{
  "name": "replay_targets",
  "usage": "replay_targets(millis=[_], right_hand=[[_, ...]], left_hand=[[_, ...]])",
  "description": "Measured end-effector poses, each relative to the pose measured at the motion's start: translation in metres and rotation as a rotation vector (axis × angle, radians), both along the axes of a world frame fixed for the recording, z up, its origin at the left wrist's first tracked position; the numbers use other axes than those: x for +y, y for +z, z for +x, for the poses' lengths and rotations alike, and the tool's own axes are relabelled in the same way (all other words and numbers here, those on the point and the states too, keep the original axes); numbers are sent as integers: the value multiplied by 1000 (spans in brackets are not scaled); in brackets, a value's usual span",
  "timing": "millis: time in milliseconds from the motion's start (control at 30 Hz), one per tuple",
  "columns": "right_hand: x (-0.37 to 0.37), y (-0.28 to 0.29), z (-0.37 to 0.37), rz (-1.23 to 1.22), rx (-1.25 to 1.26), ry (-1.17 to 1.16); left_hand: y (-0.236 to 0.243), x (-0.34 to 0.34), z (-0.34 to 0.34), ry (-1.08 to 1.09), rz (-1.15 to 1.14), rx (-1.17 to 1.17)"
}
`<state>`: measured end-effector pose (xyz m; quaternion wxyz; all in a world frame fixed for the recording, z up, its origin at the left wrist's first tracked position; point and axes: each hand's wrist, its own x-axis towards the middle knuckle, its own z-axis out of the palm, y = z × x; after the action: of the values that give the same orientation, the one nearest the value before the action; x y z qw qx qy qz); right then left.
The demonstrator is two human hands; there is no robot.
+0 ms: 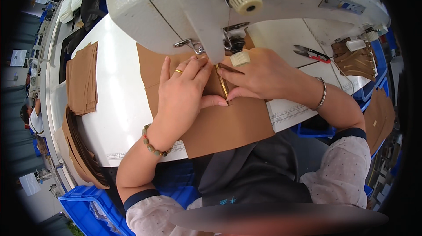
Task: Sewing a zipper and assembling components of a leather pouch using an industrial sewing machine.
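Note:
A brown leather-like panel (228, 126) lies on the white table under the sewing machine head (176, 12), its near edge hanging over the table's front. A gold-toothed zipper (222, 82) runs through a slot in its middle, below the needle area. My left hand (182, 86) lies on the panel left of the zipper, fingers stretched flat and thumb tip at the zipper's near end. To the right, my right hand (261, 75) rests with index finger and thumb apart beside the zipper. The machine head hides the needle and the zipper's far end.
Brown panels are stacked (82, 78) at the left, with more curved pieces (79, 148) at the table edge. Red-and-black thread snips (312, 54) and a pile of brown strips (354, 58) lie at right. A blue crate (94, 207) stands lower left.

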<state>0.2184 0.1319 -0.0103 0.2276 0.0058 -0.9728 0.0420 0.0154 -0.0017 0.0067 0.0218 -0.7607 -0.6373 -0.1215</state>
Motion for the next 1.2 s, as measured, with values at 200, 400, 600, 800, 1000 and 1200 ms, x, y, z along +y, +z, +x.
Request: replay_targets(millis=[200, 400, 600, 800, 1000, 1200], right_hand=[[-1, 1, 4, 23, 41, -15], [-7, 2, 8, -83, -114, -51], [-5, -3, -1, -65, 57, -49], [-2, -2, -2, -119, 60, -8], [-4, 1, 3, -195, -130, -38], [-4, 1, 1, -138, 27, -16]], left_hand=[[-3, -1, -1, 6, 13, -27], [-6, -6, -2, -4, -3, -68], [-9, -6, -3, -14, 50, -163], [-10, -6, -3, -29, 49, -202], [-7, -6, -3, -58, 31, -134], [-5, -4, -1, -38, 18, -106]])
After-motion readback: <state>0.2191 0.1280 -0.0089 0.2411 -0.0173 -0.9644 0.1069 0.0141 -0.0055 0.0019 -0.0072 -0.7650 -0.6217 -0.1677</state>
